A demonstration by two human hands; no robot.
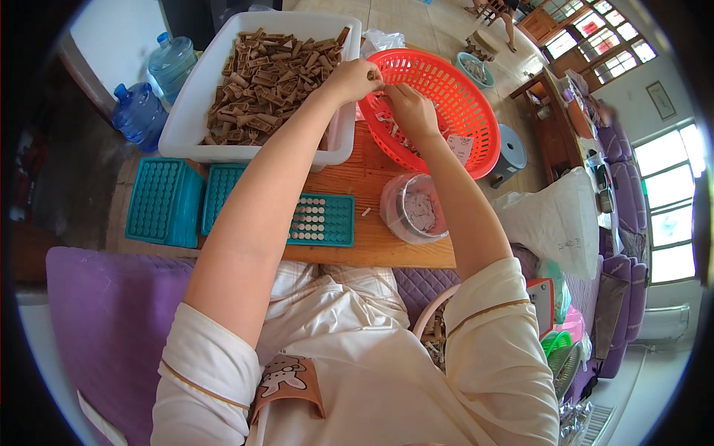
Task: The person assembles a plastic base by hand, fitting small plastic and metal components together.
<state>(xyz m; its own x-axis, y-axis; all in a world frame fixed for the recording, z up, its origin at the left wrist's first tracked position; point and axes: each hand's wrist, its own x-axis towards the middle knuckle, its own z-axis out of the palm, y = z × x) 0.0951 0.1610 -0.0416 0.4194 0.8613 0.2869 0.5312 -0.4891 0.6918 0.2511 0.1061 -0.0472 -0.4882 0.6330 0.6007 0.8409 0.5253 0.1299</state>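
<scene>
My left hand (355, 80) is closed at the left rim of a red plastic basket (476, 111). A small dark bit shows between its fingers, too small to name. Just right of it, my right hand (410, 111) hangs over the basket with its fingers pinched together, and their tips almost meet the left hand. What the right hand pinches is hidden. Small white pieces and a paper label (460, 149) lie in the basket. Beside my left forearm stands a white tub (172, 123), heaped with brown, clip-like plastic parts (275, 82).
A teal rack (338, 223) holding rows of white round pieces lies on the wooden table (401, 256), next to stacked teal racks (160, 201). A clear container (398, 215) of white bits stands under my right forearm. Blue water jugs (140, 111) are at the left.
</scene>
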